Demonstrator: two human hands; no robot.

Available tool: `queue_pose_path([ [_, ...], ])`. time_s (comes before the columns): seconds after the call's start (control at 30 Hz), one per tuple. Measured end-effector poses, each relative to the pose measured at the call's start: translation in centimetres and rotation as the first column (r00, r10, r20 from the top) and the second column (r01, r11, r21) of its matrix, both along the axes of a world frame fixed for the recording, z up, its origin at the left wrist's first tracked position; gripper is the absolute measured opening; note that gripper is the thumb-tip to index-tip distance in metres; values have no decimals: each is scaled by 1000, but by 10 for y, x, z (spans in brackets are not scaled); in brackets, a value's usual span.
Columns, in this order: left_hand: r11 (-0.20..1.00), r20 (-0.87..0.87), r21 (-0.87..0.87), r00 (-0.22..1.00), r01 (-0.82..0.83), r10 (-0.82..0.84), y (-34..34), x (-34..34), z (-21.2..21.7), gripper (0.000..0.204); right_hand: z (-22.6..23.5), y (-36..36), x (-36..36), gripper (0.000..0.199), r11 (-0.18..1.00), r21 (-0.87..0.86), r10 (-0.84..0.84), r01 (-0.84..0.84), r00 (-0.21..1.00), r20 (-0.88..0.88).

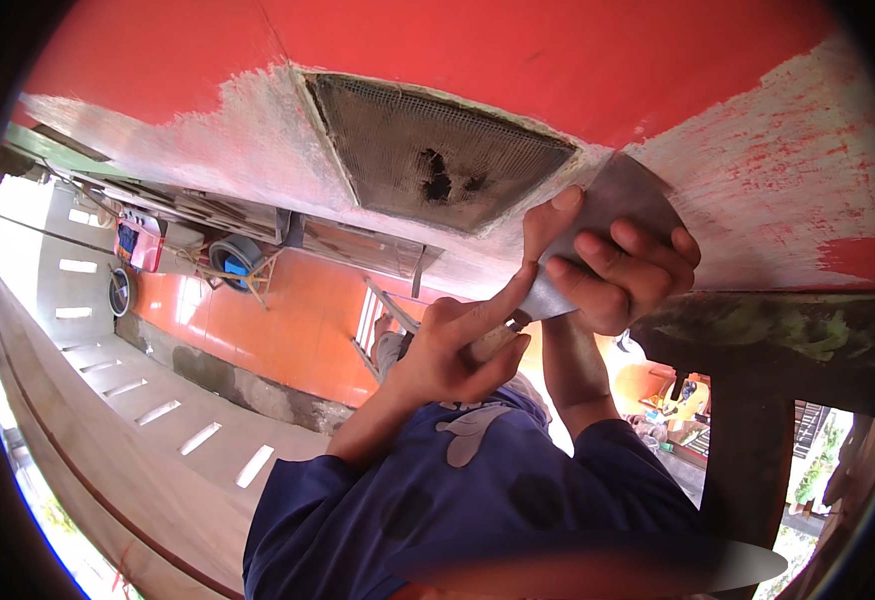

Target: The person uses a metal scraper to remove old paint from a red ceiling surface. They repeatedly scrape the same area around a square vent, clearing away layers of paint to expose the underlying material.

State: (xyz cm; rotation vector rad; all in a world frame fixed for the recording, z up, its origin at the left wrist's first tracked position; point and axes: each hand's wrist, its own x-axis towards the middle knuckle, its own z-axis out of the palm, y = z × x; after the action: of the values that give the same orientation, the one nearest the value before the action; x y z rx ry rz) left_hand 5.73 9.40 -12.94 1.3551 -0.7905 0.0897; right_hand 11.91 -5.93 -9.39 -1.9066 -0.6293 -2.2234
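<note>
Head camera, tilted steeply upward: a person in a dark blue long-sleeved top works a broad metal scraper (626,205) against a red painted overhead surface (518,60) where the paint has already come away in pale, rough patches (248,150).

Right hand (618,265) is closed over the flat of the blade, fingers spread across the metal and thumb hooked behind it, a grip that looks meant to press the edge hard against the surface. Left hand (453,345) is wrapped round the lower end of the tool, apparently its handle, with the index finger stretched along the shank toward the blade, seemingly to steer it. Both hands thus hold the one tool, the right above and just beside the left.

The blade's edge rests on the bared strip just right of a rectangular mesh vent (438,150), whose screen shows a dark ragged hole near its middle. A weathered, greenish wooden beam (788,330) runs below the scraper at right. An orange wall (268,320) and clutter fill the background at left.
</note>
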Motion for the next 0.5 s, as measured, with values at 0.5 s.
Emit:
queue_pose_path([
  [0.5,988,107,102,989,-113,102,-5,1,0,67,-2,-3,7,45,1000,-18,6,-5,999,38],
])
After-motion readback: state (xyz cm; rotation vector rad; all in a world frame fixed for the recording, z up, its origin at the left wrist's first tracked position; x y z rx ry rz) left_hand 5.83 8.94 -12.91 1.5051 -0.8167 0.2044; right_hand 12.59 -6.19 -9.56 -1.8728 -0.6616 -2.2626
